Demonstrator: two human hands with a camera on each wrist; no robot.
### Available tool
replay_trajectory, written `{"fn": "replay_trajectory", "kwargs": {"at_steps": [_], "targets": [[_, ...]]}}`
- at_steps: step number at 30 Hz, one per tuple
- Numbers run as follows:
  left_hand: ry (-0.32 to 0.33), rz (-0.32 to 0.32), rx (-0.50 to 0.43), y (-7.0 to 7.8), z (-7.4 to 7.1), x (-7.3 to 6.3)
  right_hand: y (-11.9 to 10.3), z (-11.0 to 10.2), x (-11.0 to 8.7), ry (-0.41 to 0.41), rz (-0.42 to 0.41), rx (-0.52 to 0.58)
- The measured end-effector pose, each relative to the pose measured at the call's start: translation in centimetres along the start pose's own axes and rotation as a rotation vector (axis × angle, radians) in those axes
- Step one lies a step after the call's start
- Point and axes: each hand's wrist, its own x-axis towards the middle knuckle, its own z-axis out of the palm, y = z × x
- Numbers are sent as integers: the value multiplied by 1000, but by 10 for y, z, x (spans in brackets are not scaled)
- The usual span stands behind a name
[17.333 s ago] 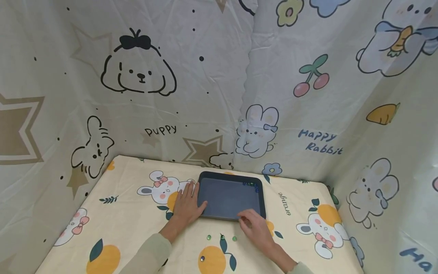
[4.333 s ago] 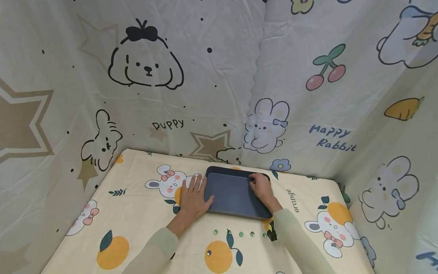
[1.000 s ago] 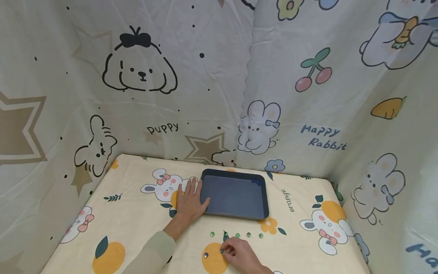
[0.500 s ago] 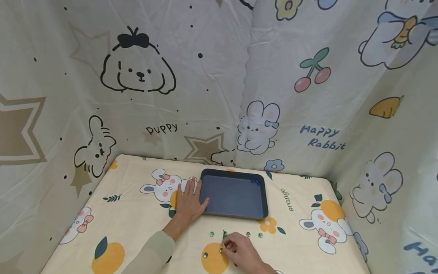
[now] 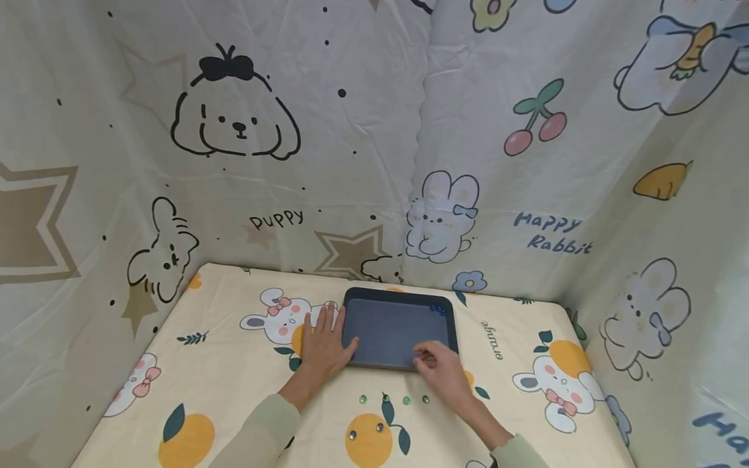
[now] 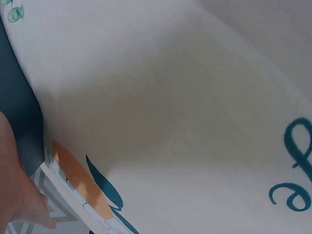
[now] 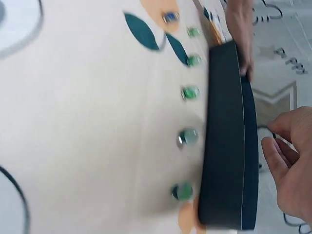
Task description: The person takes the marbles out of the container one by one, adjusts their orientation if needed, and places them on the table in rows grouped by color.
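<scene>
My left hand [image 5: 322, 351] lies with straight fingers along the left edge of a dark grey baking tray [image 5: 392, 331]. My right hand [image 5: 441, 370] is over the tray's front right edge; in the right wrist view its thumb and fingers are bent, with nothing visible between them. Several blue glass marbles [image 5: 437, 311] sit in the tray's far right corner. Green marbles [image 5: 406, 400] form a row on the cloth before the tray; my right arm hides one in the head view. Nearer, two blue marbles [image 5: 380, 428] lie on a printed orange.
A cream tablecloth [image 5: 263, 390] printed with rabbits and oranges covers the table. Patterned curtains [image 5: 351, 162] rise behind the table and along its sides. The tray's raised front wall [image 7: 224, 141] stands close to the green row.
Green marbles have left the tray, and the row grew from three to several. My right hand set down a second blue marble by the first, then moved up to the tray. My left hand stayed.
</scene>
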Motion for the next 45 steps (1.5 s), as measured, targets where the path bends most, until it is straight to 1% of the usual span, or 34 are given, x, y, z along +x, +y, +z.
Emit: {"fn": "replay_trajectory", "kwargs": {"at_steps": [2,5,9,13,16,21,24,31,36,40,45], "targets": [[5,1,12,0,-1,1,8,-4,11,30,9,-14],[0,3,28,-1,-1,1,21,-8,28,61,44,-46],[-20,6,24,-1,0,1,35,-9,47,79,96,-97],[-20,1,22,0,1,1,45,-8,66,79,121,-165],[-14,-1,27,1,1,0,51,-6,79,76,155,-211],[-2,-1,13,1,2,0,58,-2,95,57,221,-254],[-8,-6,1,1,1,0,61,0,102,42,234,-263],[-22,-16,10,2,0,1,65,1,112,42,206,-282],[-26,-18,14,1,-1,2,68,3,115,39,172,-349],[-23,-13,26,2,0,1,70,4,116,30,126,-401],[-16,-13,29,2,-1,0,73,4,117,22,57,-422]]}}
